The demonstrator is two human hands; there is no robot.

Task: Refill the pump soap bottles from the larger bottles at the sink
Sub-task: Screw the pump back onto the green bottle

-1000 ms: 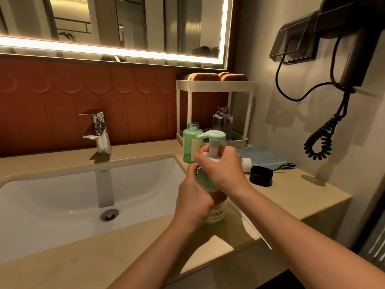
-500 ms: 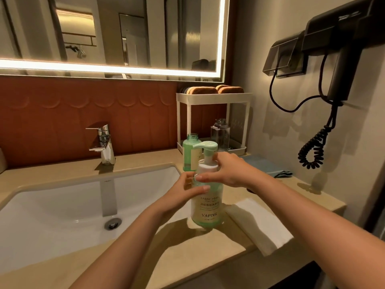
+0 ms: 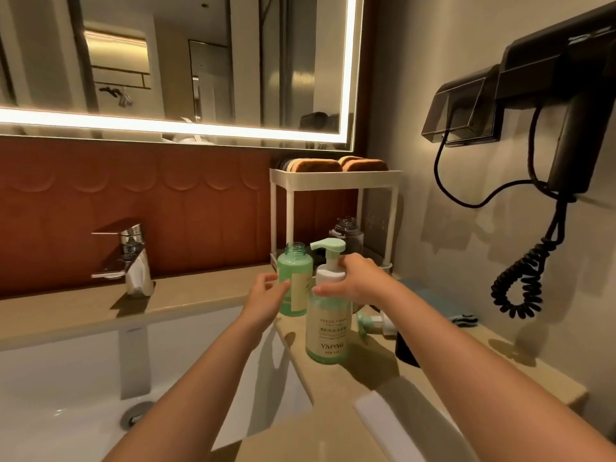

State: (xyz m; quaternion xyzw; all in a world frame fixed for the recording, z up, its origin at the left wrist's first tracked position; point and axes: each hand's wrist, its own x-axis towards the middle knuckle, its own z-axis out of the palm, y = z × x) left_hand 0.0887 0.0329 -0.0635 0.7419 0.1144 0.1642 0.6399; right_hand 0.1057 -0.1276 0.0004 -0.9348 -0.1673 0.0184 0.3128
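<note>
A pale green pump soap bottle [image 3: 328, 331] labelled YAPING stands upright on the counter right of the sink, its pump head fitted. My right hand [image 3: 358, 278] grips its white collar just under the spout. Behind it to the left stands a green refill bottle [image 3: 295, 281] with no cap. My left hand [image 3: 266, 293] is off the pump bottle, fingers relaxed and spread, right at the refill bottle's left side; contact is unclear. A dark capless bottle [image 3: 346, 231] sits on the rack's lower shelf.
A loose green pump head [image 3: 370, 323] and a black cap [image 3: 406, 350] lie on the counter beside the pump bottle. The white rack [image 3: 333, 176] stands in the corner. Sink basin [image 3: 66, 378] and faucet [image 3: 133, 258] at left, hair dryer [image 3: 566, 128] on the right wall, white towel [image 3: 386, 418] at the counter's front.
My left hand has let go of the pump bottle's body and moved up-left toward the green refill bottle. My right hand stays on the pump collar. The camera has drawn back and tilted up.
</note>
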